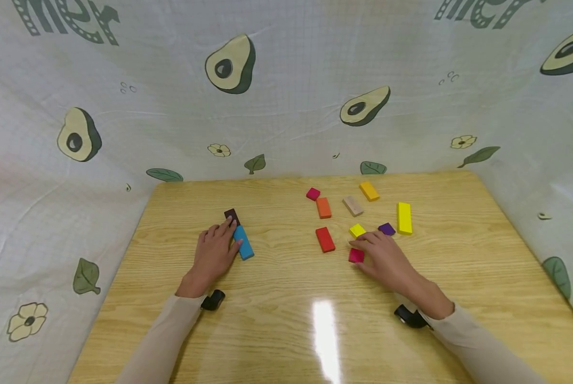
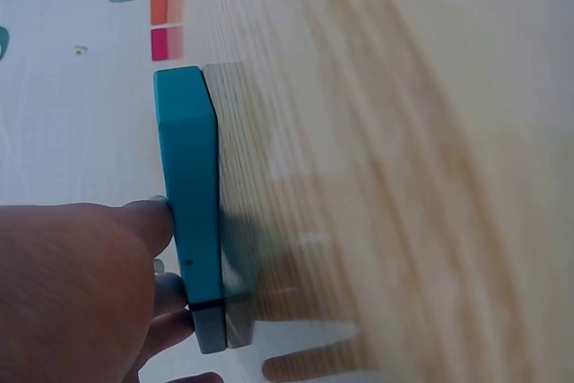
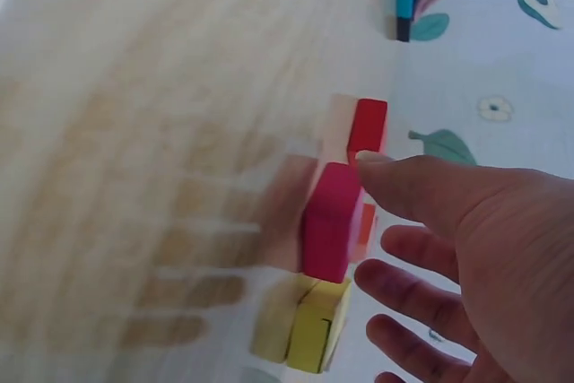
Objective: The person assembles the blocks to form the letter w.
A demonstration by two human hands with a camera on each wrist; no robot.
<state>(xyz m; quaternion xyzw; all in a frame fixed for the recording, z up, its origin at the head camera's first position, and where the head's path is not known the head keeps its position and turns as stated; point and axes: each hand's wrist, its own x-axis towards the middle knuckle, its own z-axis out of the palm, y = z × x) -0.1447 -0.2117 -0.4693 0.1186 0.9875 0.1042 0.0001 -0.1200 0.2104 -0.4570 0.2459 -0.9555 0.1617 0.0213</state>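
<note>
Your right hand (image 1: 381, 255) is over the right part of the light wooden table (image 1: 276, 298). Its fingers are spread loosely, and the small magenta block with flat painted faces (image 1: 356, 256) lies between your thumb and your index finger. Whether they press on it, you cannot tell from these views. The small bright yellow block (image 1: 356, 230) is just beyond it, and the red rectangular block (image 1: 325, 240) is to its left, apart from it.

Your left hand (image 1: 215, 249) has its fingers extended and only lightly bent. The fingertips rest at the black rectangular block (image 1: 232, 213), and the thumb touches the long blue rectangular block (image 1: 245, 246). These two lie end to end, touching.

The magenta block looks like painted wood, so I judge it light, stiff and not fragile. Its smooth paint may slide a little, and the table also looks glossy. It is better to take it by two opposite side faces, low and near the middle, with thumb and index finger. The blue block is longer, so a hold at its middle should keep it level; a push at one end could turn it away from the black block.
</note>
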